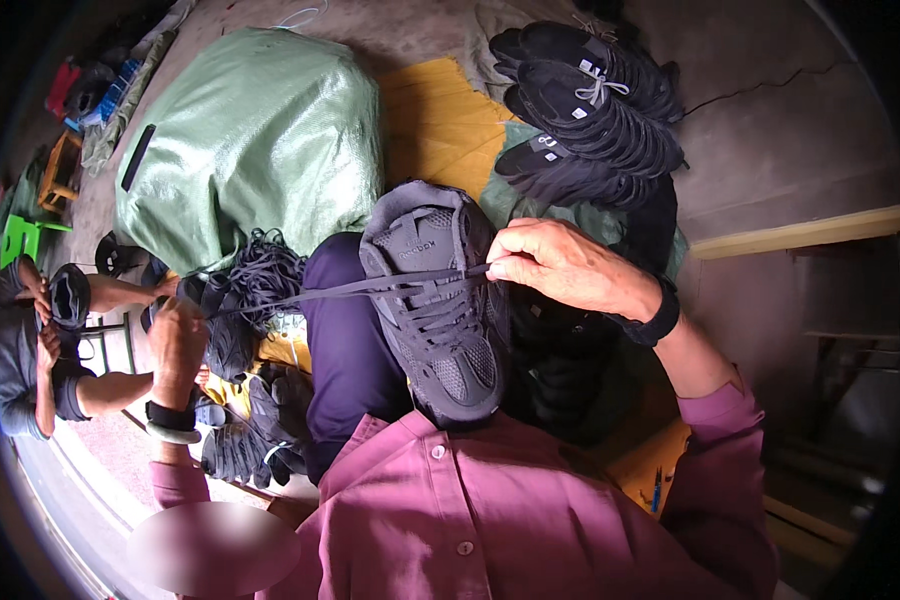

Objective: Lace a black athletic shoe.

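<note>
A dark grey sneaker (425, 360) rests on my lap with its toe toward me and its tongue standing up. Its lace is threaded through the lower eyelets. My right hand (565, 265) pinches the shoelace (340, 292) at the shoe's upper right side, close to the collar. From there the lace crosses over the tongue and stretches left to my left hand (177, 340), which is closed around its far part and slightly blurred. The left hand is well away from the shoe, out past my knee.
A heap of loose black laces (267, 275) lies beside my left knee, with dark shoes (245, 455) below it. Ahead stands a big pale green sack (260, 130). Stacked black shoes (585, 110) are at far right. Another person (35, 350) sits at left, holding a shoe.
</note>
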Tool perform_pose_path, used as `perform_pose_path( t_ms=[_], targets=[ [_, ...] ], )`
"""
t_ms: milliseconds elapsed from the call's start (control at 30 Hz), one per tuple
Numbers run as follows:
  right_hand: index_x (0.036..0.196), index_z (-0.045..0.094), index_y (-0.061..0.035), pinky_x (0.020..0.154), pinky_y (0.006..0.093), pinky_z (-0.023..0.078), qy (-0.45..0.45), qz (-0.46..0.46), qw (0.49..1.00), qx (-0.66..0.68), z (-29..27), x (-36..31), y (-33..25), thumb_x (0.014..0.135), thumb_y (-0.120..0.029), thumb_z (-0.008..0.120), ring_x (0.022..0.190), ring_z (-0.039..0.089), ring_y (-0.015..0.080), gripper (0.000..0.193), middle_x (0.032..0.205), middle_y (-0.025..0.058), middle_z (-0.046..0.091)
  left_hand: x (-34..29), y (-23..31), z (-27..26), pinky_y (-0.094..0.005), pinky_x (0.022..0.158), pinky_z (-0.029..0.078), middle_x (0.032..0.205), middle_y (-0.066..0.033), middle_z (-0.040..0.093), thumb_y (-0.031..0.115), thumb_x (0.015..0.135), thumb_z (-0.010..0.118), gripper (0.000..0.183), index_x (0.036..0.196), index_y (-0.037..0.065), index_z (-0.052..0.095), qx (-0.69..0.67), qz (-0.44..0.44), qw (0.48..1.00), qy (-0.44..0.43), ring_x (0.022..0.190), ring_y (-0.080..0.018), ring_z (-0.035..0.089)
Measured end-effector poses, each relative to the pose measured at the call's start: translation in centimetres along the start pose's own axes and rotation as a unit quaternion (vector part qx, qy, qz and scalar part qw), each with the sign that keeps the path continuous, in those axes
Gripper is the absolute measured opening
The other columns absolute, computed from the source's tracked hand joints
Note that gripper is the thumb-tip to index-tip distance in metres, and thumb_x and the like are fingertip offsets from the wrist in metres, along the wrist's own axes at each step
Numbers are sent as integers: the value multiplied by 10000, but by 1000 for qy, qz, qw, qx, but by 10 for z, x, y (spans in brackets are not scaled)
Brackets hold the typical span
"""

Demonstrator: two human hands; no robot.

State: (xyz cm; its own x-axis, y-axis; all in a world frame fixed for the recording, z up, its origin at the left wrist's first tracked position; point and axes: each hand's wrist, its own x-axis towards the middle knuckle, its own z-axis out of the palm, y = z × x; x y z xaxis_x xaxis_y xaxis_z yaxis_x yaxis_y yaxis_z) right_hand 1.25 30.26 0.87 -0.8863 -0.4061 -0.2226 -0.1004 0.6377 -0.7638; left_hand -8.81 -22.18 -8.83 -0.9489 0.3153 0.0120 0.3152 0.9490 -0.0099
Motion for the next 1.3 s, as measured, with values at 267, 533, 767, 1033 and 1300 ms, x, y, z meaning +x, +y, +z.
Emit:
perform_pose_path(
  t_ms=[267,533,767,1033,1300],
  targets=[
    [1203,634,-11,687,251,491,17,161,943,291,4,-12,-6,957,-31,681,806,597,81,251,1011,45,692,22,163,-59,-324,687,511,945,-92,631,5,859,731,205,1058,37,690,-451,104,883,-75,755,-206,609],
    [1384,522,-88,634,191,427,-25,39,638,768,42,-13,10,938,52,639,696,474,42,481,1082,31,627,34,209,-85,-304,635,483,825,-59,648,43,925,724,145,1031,7,631,-489,88,842,-210,688,-111,547],
    [1364,572,-91,626,196,436,100,47,690,716,58,-12,7,948,45,644,708,476,34,444,1045,-11,603,33,205,-85,-271,652,490,812,-54,637,15,915,692,86,994,5,659,-511,110,834,-178,709,-98,578],
    [1233,654,-82,644,210,520,125,53,783,607,67,-7,3,965,13,671,800,565,39,285,1040,-27,589,31,163,-64,-249,650,463,801,-20,628,-49,830,601,118,925,5,644,-511,37,840,-179,744,-76,564],
    [1202,673,-71,759,270,629,139,77,828,537,67,-5,-6,955,5,686,852,596,55,258,953,-44,497,21,104,-64,-230,659,363,777,60,530,-23,835,558,62,856,33,573,-567,-56,802,-178,737,-40,454]
  ],
)
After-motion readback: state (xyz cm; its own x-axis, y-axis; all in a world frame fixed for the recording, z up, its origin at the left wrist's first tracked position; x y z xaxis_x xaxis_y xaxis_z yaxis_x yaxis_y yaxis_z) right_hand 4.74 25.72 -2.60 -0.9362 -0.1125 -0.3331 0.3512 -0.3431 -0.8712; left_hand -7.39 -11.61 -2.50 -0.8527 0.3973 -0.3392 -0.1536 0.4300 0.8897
